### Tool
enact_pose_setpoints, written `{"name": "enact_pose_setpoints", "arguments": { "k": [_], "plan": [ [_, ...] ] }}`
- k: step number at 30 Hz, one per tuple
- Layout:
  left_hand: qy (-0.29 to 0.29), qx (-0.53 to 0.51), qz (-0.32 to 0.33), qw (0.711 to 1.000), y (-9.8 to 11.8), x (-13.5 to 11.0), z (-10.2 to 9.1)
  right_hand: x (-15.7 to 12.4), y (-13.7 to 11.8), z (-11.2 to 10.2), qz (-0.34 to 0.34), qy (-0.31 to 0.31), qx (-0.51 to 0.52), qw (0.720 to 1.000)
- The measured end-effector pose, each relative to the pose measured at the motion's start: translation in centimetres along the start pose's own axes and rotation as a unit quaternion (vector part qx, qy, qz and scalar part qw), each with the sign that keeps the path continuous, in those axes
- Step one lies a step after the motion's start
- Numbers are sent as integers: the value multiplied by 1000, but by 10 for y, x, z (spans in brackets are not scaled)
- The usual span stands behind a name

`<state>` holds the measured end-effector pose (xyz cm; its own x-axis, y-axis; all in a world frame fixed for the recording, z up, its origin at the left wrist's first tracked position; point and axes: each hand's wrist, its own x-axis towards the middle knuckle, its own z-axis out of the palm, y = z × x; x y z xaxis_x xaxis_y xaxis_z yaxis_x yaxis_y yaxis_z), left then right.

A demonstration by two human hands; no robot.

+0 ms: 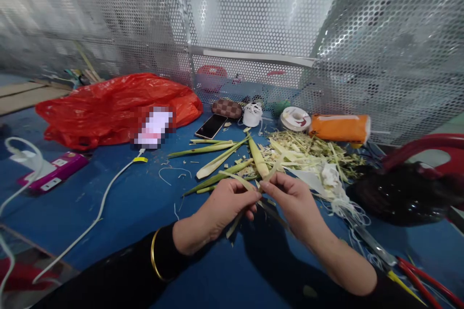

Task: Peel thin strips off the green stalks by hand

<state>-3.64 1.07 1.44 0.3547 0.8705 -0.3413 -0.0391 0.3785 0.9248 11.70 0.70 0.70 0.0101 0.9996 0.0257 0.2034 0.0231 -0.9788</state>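
Observation:
My left hand (231, 201) and my right hand (292, 197) meet over the blue table (224, 275), fingertips almost touching. Each pinches pale green leaf strips (272, 172), which cross between the thumbs and trail out below. Just how the strips are joined is hidden by my fingers. Right behind my hands lie several green leaf pieces, among them a broad, pale-based leaf (257, 157) pointing away from me and a curled leaf sheath (208, 169). A pile of shredded leaf scraps (315, 152) spreads to the right of them.
Along the back lie a red plastic bag (108, 106), a dark phone (211, 126), a checked case (226, 108), white cord (253, 114), a ribbon spool (295, 119) and an orange packet (340, 128). At left are a charging phone (155, 127) and purple power strip (60, 171); at right, red-handled pliers (416, 277).

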Motion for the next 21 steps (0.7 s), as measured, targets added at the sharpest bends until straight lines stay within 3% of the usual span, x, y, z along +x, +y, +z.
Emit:
{"name": "enact_pose_setpoints", "arguments": {
  "k": [4,8,10,13,15,17,21],
  "plan": [
    [-14,21,-1,1000,2,-2,1,0,7,3,-31,26,-41,998],
    [-11,24,1,1000,2,-3,1,1,3,-5,-52,-4,-149,987],
    [-6,22,-1,1000,1,-3,2,-1,-6,-13,-104,21,-264,959],
    [-14,41,7,999,0,-3,2,-4,-21,-21,-259,118,-382,879],
    [-32,72,21,997,-1,-2,2,-4,-26,-22,-313,103,-399,856],
    [-52,101,35,993,-3,-3,1,-2,-25,-19,-285,33,-385,877],
    [-62,126,26,990,-5,-3,2,1,-17,-11,-87,-96,-243,961]
  ]
}}
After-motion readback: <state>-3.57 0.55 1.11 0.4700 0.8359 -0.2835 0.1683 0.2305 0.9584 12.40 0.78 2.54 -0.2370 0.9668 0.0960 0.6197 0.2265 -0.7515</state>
